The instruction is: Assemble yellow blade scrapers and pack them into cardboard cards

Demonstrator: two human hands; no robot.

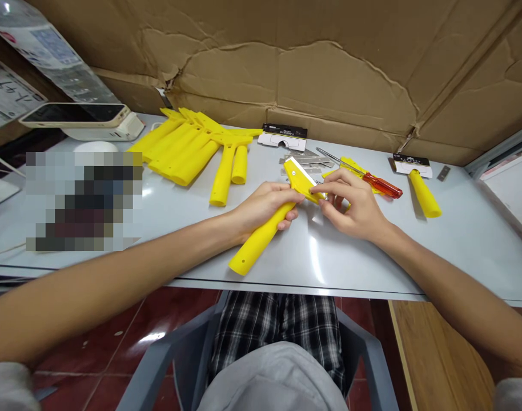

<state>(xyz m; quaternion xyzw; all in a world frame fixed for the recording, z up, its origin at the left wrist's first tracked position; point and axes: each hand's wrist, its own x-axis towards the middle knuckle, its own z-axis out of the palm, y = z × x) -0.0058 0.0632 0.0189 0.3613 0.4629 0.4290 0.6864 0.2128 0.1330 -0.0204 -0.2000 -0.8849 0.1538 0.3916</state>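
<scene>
In the head view, my left hand [273, 208] wraps round the neck of a yellow scraper [261, 242], its hollow handle pointing down toward me. A pale blade strip lies along the far edge of its head. My right hand [349, 202] pinches the right end of that head with bent fingers; whatever else may be between the fingertips is hidden. Just beyond are several loose metal blades [301, 160], flat yellow pieces [350, 165] and a screwdriver [383, 185] with a clear red handle.
Yellow scraper handles [188, 154] are heaped at the back left. Another yellow scraper [424, 194] with a black-and-white card lies at the right, near a small blade [444, 173]. A second card [282, 137], a phone [76, 114] and a bottle [51, 51] stand along the cardboard wall.
</scene>
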